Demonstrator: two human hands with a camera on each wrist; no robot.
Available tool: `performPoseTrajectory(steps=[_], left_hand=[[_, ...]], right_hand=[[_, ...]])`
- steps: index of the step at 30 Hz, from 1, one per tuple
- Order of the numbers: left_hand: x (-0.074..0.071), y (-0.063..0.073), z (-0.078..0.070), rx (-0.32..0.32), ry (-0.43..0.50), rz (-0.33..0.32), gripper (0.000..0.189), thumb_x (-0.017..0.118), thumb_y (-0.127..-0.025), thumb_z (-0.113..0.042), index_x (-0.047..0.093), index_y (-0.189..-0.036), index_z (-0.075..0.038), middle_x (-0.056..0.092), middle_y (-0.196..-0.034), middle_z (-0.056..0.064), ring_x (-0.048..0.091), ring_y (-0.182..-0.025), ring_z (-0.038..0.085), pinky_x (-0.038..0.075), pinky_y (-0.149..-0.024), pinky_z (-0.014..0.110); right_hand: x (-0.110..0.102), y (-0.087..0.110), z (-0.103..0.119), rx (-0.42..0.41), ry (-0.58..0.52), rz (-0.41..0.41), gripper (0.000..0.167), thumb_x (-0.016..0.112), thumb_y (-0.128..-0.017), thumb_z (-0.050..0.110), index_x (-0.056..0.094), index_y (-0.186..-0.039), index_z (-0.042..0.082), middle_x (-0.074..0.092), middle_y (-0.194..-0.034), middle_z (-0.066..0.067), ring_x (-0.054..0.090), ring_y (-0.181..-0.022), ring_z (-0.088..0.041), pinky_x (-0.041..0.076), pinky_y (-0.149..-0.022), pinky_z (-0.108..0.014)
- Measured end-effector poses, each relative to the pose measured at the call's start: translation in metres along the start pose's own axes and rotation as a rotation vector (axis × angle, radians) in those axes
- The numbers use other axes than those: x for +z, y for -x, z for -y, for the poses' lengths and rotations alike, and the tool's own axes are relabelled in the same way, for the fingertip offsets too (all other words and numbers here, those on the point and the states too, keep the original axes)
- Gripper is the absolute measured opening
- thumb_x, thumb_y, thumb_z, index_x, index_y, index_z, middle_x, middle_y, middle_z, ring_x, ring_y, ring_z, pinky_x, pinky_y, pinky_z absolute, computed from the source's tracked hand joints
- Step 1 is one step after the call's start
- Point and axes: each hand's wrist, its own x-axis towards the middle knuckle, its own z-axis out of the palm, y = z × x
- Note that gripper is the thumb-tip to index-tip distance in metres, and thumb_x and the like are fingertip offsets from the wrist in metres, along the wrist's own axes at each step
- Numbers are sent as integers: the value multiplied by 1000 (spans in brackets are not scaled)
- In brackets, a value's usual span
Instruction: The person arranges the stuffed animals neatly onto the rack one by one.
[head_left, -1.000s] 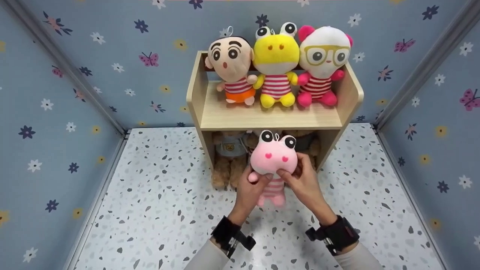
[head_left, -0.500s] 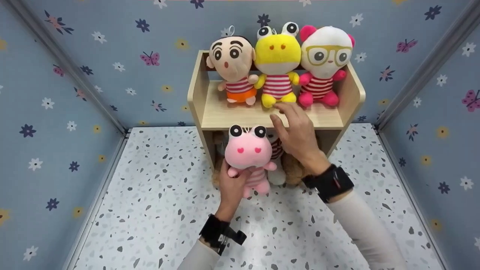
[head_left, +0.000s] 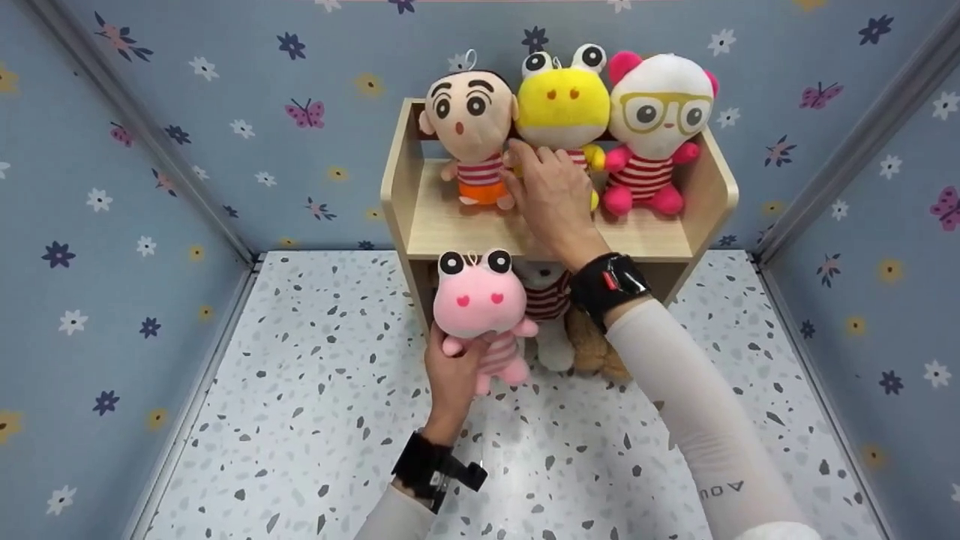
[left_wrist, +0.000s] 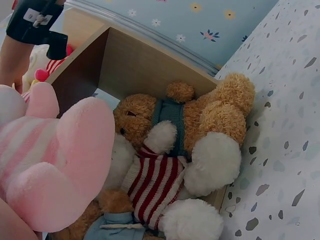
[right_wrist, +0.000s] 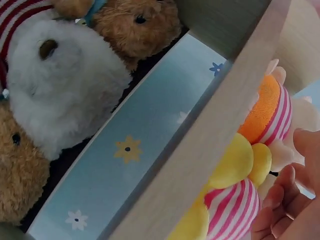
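Note:
My left hand (head_left: 452, 371) grips a pink frog plush (head_left: 481, 301) round its body, thumb across its chest, in front of the shelf's lower compartment. In the left wrist view its pink legs (left_wrist: 85, 145) fill the near left. My right hand (head_left: 553, 196) reaches over the upper shelf, bent fingers between a boy doll (head_left: 471, 120) and a yellow frog plush (head_left: 564, 105), covering part of the frog's body. In the right wrist view its thumb and fingers (right_wrist: 287, 192) stand apart beside the frog's striped body (right_wrist: 235, 210) and the boy's arm.
A panda plush with glasses (head_left: 660, 112) sits at the right end of the upper shelf (head_left: 480, 241). Below, a white plush in a striped sweater (left_wrist: 155, 187) sits between brown teddy bears (left_wrist: 137, 112). Speckled floor (head_left: 315, 390) and patterned walls (head_left: 187, 157) surround the shelf unit.
My right hand has let go of the pink frog plush and moved up to the upper shelf, between boy doll and yellow frog. My left hand has carried the pink frog leftward.

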Motion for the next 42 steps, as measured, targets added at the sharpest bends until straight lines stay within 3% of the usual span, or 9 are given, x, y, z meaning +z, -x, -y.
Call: performPoseTrajectory(steps=[4, 11, 14, 17, 23, 28, 32, 37, 42], left_hand=[[-2, 1, 0, -7, 63, 32, 66, 84, -85, -4, 53, -144, -8, 68, -128, 10, 70, -110, 27, 54, -99, 41], [-5, 0, 0, -10, 10, 12, 62, 85, -86, -13, 56, -141, -11, 70, -127, 5, 68, -114, 23, 53, -100, 38], [-3, -3, -4, 15, 17, -8, 58, 84, -86, -10, 58, -138, -7, 71, -121, 6, 67, -107, 21, 53, -96, 35], [4, -9, -15, 83, 66, -23, 58, 83, -86, -6, 58, -138, -7, 71, -119, 9, 69, -102, 24, 54, -94, 37], [31, -47, -58, 297, 208, 10, 63, 77, -87, 0, 51, -144, -7, 67, -128, 15, 68, -111, 34, 54, -98, 48], [44, -92, -83, 394, 235, 15, 62, 72, -87, 5, 48, -143, -6, 65, -127, 16, 67, -108, 34, 53, -98, 50], [43, -120, -90, 399, 9, -95, 70, 75, -91, -7, 40, -152, -7, 58, -137, 11, 60, -116, 23, 48, -104, 39], [43, -142, -84, 337, -217, -171, 76, 75, -97, -21, 31, -157, -1, 53, -145, 14, 57, -122, 19, 44, -105, 30], [47, -156, -78, 422, -328, -194, 80, 66, -102, -20, 17, -159, 8, 41, -156, 25, 49, -139, 24, 36, -115, 28]], right_hand=[[5, -7, 1, 32, 1, 34, 38, 63, -103, 41, 67, -133, 18, 71, -109, -10, 59, -95, -34, 46, -80, -44], [15, -7, -9, 7, -11, -7, 23, 64, -104, 32, 69, -116, 13, 69, -103, -13, 57, -93, -37, 42, -81, -46], [16, -6, -14, -3, -17, -25, 22, 61, -105, 29, 67, -110, 8, 68, -100, -14, 57, -92, -39, 42, -80, -48], [17, -5, -19, 4, -22, -40, 23, 60, -105, 27, 66, -104, 4, 69, -98, -16, 57, -91, -39, 43, -79, -48], [14, -5, -27, 42, -28, -52, 27, 62, -105, 26, 66, -100, 1, 69, -96, -17, 57, -91, -40, 43, -80, -50], [13, -4, -29, 57, -37, -32, 26, 59, -106, 25, 66, -101, 0, 68, -97, -18, 57, -94, -40, 44, -82, -52], [15, -4, -27, 59, -41, -29, 25, 58, -106, 24, 66, -100, 1, 68, -97, -17, 57, -95, -40, 45, -81, -52], [19, -4, -25, 58, -32, -29, 23, 59, -106, 21, 66, -102, 0, 69, -101, -20, 58, -98, -41, 46, -83, -54], [20, -3, -22, 53, -11, 20, 20, 56, -106, 19, 64, -106, 0, 67, -104, -21, 56, -100, -42, 45, -83, -54]])
